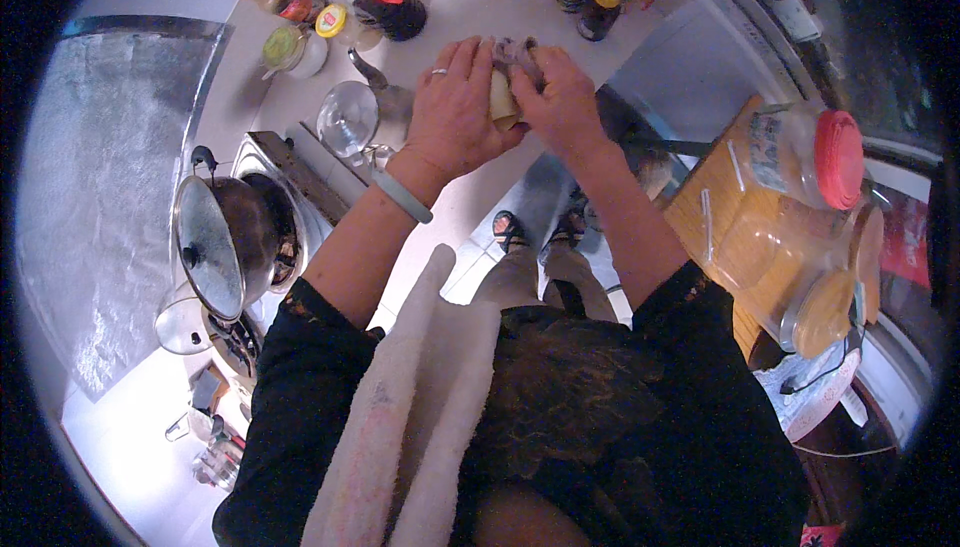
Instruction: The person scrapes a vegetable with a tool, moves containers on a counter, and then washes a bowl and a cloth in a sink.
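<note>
Both hands meet above the pale countertop (300, 93). My left hand (457, 108), with a ring and a wristband, is closed around the left side of a small pale container (502, 99), its kind not clear. My right hand (559, 101) grips a crumpled greyish cloth (516, 54) at the container's upper end; the fingers partly hide both. Left of my left hand stand a kettle with a dark handle (367, 68) and a clear round glass lid or bowl (347, 119).
Several bottles and jars, one a dark bottle with a red label (390, 7), stand at the back. A lidded steel pot (225, 247) sits on the gas stove (300, 172) at left. A red-lidded plastic jar (795, 153) lies over a wooden surface (694, 206) at right.
</note>
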The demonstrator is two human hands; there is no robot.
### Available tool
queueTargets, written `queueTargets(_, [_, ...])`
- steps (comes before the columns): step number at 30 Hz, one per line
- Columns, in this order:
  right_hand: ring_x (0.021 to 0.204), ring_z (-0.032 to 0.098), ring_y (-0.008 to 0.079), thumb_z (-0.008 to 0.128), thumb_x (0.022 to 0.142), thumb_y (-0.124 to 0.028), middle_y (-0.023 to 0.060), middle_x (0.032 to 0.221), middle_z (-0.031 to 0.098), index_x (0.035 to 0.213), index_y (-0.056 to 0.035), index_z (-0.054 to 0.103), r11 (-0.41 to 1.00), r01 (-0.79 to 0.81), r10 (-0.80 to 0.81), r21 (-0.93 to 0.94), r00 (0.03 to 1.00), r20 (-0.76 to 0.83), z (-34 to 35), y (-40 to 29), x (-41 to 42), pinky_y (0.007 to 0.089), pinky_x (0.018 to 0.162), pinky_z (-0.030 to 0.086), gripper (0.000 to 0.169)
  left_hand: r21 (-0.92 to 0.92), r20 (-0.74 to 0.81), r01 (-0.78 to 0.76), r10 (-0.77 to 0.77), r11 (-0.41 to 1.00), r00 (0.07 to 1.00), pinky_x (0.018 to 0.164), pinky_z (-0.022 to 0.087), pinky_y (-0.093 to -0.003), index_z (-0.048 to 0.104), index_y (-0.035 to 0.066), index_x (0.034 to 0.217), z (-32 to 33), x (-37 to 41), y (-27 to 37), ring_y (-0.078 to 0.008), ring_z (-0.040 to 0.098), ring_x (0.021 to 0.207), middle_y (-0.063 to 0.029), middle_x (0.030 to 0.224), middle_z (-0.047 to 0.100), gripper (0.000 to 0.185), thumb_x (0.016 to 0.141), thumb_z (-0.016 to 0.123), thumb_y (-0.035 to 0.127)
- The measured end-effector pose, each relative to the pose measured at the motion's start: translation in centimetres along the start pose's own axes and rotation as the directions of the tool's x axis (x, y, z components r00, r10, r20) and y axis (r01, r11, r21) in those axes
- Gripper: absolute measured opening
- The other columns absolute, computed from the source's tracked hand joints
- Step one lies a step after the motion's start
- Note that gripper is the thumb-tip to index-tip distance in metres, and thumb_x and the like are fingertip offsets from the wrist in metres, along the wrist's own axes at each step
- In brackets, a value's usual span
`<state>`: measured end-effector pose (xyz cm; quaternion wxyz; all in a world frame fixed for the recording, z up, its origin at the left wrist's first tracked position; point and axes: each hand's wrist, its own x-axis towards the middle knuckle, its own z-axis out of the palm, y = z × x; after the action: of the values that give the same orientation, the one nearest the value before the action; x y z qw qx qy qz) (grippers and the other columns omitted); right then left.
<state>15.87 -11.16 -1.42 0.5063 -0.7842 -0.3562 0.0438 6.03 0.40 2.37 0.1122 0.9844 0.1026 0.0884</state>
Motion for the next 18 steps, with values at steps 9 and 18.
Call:
queueTargets(9, [0.075,0.060,0.0331,0.061,0.083,-0.017,0.0159,0.087,0.059,0.096,-0.0017,0.059,0.996,-0.072,0.064,0.048,0.987,0.149,-2.5,-1.6,-4.1,0.0417,0.065,0.049,0.020,-0.005,0.013,-0.008,0.008,1.000,1.000,0.100,0.038,-0.0467,0.038,0.000,0.134,-0.3,0.0,-0.1,-0.0364,0.042,0.125,-0.0196,0.133,0.043,0.091,0.063,0.075,0.043])
queueTargets(18, [0.071,0.057,0.0086,0.058,0.093,-0.024,0.0008,0.086,0.063,0.100,-0.0028,0.064,0.423,-0.532,0.626,0.734,0.757,0.188,-5.1,-0.6,-5.5,0.0274,0.062,0.049,0.023,-0.089,0.000,0.022,-0.022,0.996,1.000,0.108,0.029,-0.0462,0.024,-0.001,0.142,-0.7,-0.2,0.1,-0.0406,0.033,0.132,-0.0268,0.143,0.031,0.111,0.061,0.079,0.051])
